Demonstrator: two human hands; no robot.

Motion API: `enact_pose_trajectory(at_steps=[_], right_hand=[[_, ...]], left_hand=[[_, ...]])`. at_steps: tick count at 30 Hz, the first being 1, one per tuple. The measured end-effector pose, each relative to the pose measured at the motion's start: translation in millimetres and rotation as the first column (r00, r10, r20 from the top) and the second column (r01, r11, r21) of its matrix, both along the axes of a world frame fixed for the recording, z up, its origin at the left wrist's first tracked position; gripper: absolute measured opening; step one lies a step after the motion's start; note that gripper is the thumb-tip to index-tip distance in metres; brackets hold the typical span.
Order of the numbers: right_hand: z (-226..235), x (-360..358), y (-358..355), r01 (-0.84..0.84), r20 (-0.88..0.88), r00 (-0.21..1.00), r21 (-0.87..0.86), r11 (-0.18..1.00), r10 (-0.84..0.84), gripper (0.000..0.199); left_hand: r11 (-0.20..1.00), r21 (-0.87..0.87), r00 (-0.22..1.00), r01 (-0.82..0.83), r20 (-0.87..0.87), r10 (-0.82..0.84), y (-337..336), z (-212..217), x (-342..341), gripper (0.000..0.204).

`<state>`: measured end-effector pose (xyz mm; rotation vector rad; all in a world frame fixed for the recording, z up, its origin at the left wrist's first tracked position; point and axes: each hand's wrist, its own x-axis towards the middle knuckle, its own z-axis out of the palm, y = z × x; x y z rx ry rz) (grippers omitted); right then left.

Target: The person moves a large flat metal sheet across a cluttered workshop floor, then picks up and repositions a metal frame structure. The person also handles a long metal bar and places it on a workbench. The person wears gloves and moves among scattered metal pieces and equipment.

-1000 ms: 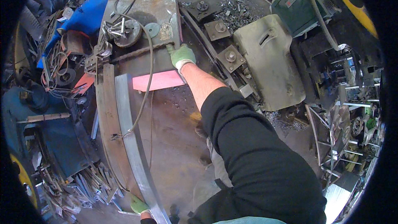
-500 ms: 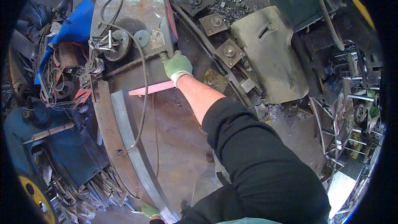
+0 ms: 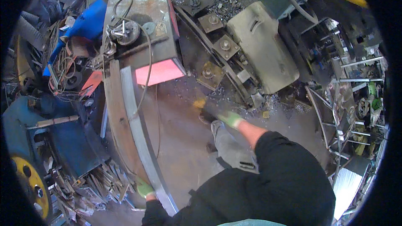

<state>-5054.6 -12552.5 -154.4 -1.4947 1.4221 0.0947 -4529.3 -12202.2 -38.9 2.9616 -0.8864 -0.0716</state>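
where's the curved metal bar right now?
In the head view the curved metal bar runs left of centre, from under the grey machine with its pink panel down to the lower edge, where the gloved left hand grips it.

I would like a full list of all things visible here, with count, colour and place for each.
curved metal strip: one, grey, running from the machine down to the lower edge
machine block: one, grey with a pink-red face, upper centre-left
cable: one, dark, hanging from the machine top
grey cover: one, pale grey, upper centre-right
bolted plates: several, rusty, on the floor beside the cover
blue container: one, upper left
yellow wheel: one, lower left
scrap pieces: many, grey, lower left
wire racks: several, right
left hand: green glove, on the strip's lower end
right hand: green glove, in the air, blurred
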Motion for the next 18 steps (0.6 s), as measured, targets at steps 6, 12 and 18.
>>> enact_pose_trajectory(at_steps=[6, 12, 18], right_hand=[[-9, -307, 299, 0.103, -0.421, 0.874, 0.647, 0.756, 0.241, 0.064], [74, -351, 298, 0.541, -0.706, 0.703, 0.454, 0.708, -0.085, 0.053], [53, -260, 189, 0.781, -0.199, 0.568, 0.437, 0.447, -0.799, 0.049]], left_hand=[[0.998, -0.035, 0.969, -0.048, -0.244, 0.038, 5, -22, 43, 0.086], [0.962, 0.271, 0.910, -0.021, -0.394, 0.131, -3, -27, 73, 0.087], [0.935, 0.354, 0.939, 0.030, -0.331, 0.095, -31, 14, 47, 0.087]])
